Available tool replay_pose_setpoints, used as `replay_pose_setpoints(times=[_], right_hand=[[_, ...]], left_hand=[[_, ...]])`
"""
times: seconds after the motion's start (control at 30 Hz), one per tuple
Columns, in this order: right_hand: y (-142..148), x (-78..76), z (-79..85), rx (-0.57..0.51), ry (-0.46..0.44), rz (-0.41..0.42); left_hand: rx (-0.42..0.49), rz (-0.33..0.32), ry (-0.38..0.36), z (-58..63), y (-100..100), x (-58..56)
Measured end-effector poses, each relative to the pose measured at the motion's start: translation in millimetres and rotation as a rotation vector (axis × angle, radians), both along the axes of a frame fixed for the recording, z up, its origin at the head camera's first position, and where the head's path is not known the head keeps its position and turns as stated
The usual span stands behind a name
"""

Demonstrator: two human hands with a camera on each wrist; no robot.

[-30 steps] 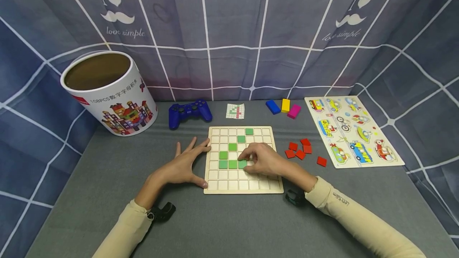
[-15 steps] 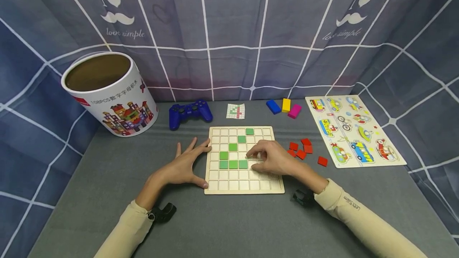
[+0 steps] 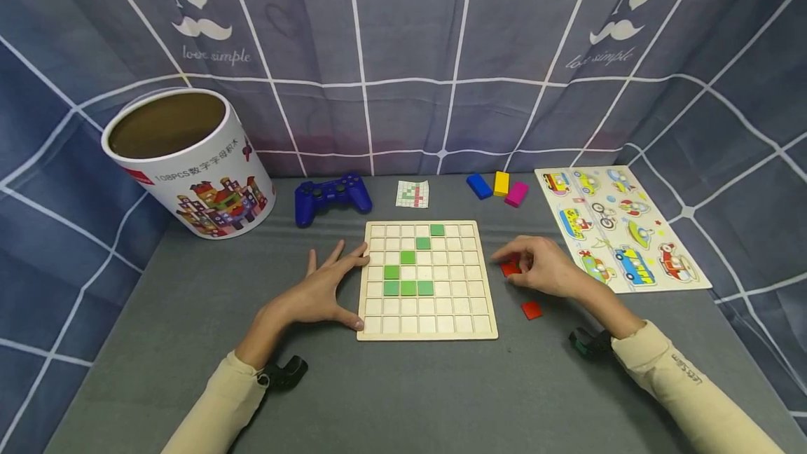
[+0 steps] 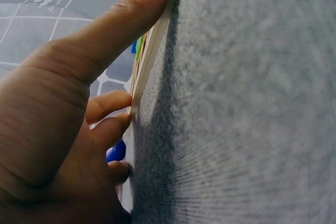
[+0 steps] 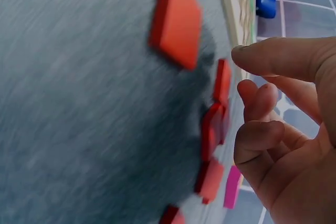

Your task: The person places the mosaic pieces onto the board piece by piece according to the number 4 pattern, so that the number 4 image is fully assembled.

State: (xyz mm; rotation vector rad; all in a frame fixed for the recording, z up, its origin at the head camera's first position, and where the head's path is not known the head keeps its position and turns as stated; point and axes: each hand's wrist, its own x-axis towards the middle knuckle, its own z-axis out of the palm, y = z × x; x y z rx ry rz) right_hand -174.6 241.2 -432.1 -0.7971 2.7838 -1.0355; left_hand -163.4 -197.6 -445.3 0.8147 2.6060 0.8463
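My left hand (image 3: 324,291) rests against the left edge of a square wooden grid board (image 3: 435,326), fingers spread. In the left wrist view, its thumb (image 4: 123,27) touches the board's side. Several green tiles (image 3: 408,289) sit in the board's cells. My right hand (image 3: 545,266) is right of the board, over a group of red tiles (image 3: 509,269), partly hiding them. One red tile (image 3: 532,310) lies apart, nearer the front. In the right wrist view, thumb and fingers (image 5: 257,140) are bent and apart, with red tiles (image 5: 211,129) beyond them and nothing visibly held.
Behind the board lie a small printed pattern card (image 3: 412,195), a blue game controller (image 3: 333,197) and blue, yellow and magenta blocks (image 3: 501,184). A large white bucket (image 3: 195,167) stands at the back left. A vehicle picture puzzle board (image 3: 621,230) lies at the right.
My right hand has moved right, off the board to the red tiles. A red tile now lies nearer the front, where none lay before. My left hand stays at the board's edge.
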Motion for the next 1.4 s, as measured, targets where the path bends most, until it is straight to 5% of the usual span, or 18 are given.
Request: replay_pose_setpoints(times=[0.37,1.0,1.4], right_hand=[[0,-3.8,-3.0,0.137,0.059,-0.01],[-40,-27.0,4.0,-0.045,0.103,-0.016],[-68,-44.2,0.7,-0.087,0.053,0.022]], left_hand=[[-0.001,-0.001,0.004,0.6,-1,1.0],[-0.026,-0.004,0.0,1.3,0,-0.2],[-0.026,-0.002,0.001,0.9,0,0.1]])
